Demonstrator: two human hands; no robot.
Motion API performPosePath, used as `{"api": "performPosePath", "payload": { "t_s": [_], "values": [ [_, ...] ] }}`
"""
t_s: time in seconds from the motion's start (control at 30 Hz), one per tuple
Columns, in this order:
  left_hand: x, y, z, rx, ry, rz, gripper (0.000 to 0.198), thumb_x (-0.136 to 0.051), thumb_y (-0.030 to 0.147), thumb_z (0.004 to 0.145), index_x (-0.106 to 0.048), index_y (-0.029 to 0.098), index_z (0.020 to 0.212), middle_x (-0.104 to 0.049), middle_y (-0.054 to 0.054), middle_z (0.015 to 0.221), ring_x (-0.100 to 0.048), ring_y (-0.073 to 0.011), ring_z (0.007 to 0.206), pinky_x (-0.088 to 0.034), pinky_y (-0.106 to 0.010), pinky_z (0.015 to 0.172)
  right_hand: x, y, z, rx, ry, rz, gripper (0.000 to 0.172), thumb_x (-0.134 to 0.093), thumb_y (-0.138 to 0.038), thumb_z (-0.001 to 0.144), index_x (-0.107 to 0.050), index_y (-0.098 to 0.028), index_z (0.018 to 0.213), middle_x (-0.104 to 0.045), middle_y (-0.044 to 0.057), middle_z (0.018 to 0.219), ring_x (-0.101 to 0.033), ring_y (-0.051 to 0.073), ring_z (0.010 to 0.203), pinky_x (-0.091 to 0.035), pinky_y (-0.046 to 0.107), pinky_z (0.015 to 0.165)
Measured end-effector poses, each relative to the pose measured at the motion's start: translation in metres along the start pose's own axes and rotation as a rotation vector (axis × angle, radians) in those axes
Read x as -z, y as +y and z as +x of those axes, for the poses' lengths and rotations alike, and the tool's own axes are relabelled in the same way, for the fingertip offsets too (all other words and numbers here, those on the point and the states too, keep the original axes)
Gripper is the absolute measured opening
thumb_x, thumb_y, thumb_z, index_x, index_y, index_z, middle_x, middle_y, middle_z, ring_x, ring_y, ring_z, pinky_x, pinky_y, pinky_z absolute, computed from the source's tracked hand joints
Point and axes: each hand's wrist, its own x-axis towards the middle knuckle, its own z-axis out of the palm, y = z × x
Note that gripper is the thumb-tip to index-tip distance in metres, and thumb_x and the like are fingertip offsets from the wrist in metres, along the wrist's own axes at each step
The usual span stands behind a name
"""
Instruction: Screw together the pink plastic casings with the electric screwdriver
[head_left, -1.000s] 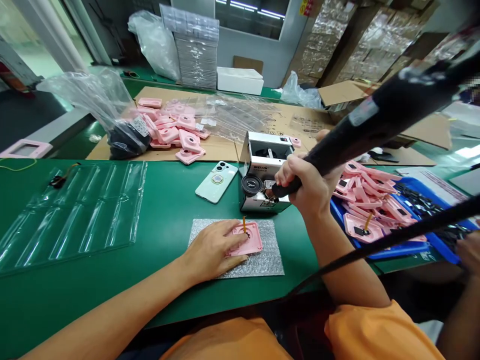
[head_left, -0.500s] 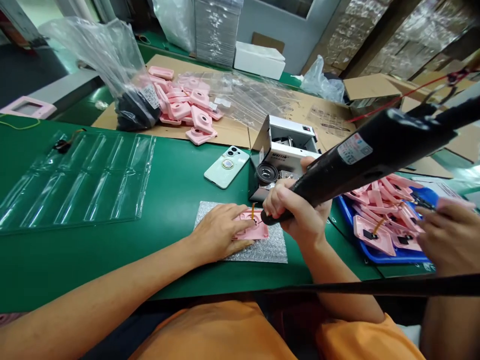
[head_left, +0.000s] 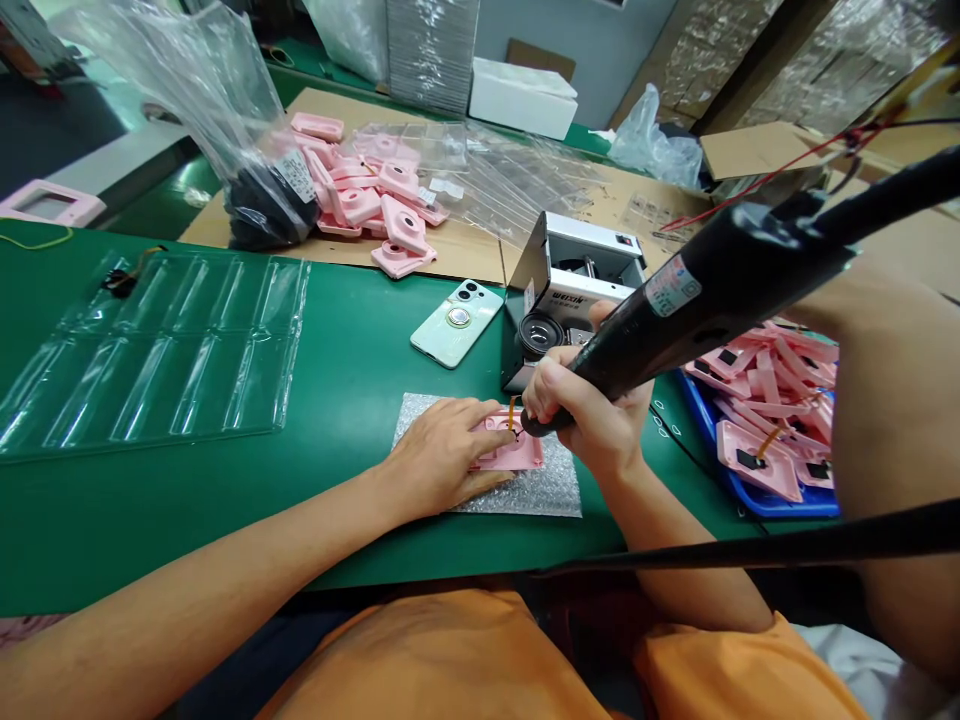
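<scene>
Up close, a pink plastic casing (head_left: 511,452) lying flat on a sheet of bubble wrap (head_left: 559,492), toward the middle of the table's front edge, with a thin amber ribbon cable (head_left: 511,412) standing up out of it. Left hand (head_left: 442,455) open, palm down, fingers spread across the casing and pinning it to the wrap. Right hand (head_left: 574,410) closed in a firm fist around a black electric screwdriver (head_left: 697,292), nose angled down right at the casing, tip lost behind the fingers. No screw in sight at this range.

Just behind, a silver screw feeder (head_left: 577,268) near the table's far edge, a pale green phone (head_left: 456,323) beside it. Off to the right, a blue tray (head_left: 780,508) loaded with pink casings (head_left: 754,462), amber strips and black patches showing on the nearest ones. Over that tray, a co-worker's bare arm (head_left: 900,430). Beyond the far edge, on cardboard (head_left: 469,258), another heap of pink casings (head_left: 360,205), no strips readable from here. At the left, a clear plastic blister tray (head_left: 157,350) flat on the green table (head_left: 172,545).
</scene>
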Motion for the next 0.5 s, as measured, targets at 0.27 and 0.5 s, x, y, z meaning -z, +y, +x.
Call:
{"api": "performPosePath", "payload": {
  "t_s": [0.27,0.5],
  "values": [
    [0.001,0.000,0.004,0.000,0.008,-0.034,0.043,-0.068,0.053,0.103,-0.077,0.021,0.131,-0.073,-0.014,0.129,-0.072,-0.0309,0.113,-0.065,-0.050,0.094,0.003,0.009,-0.006,-0.010,-0.009,0.035,0.045,-0.086,-0.041,0.094,-0.059,-0.023,0.063,-0.049,-0.006,0.056,-0.043,0.011,0.046,-0.042,0.029,0.049],
    [0.000,0.000,0.002,-0.003,0.016,-0.034,0.045,-0.070,0.053,0.102,-0.078,0.020,0.132,-0.072,-0.016,0.137,-0.073,-0.0329,0.121,-0.065,-0.053,0.101,0.003,0.009,-0.002,-0.021,-0.033,0.069,0.043,-0.081,-0.035,0.095,-0.059,-0.022,0.060,-0.049,-0.005,0.055,-0.044,0.011,0.045,-0.042,0.029,0.048]
  ]
}}
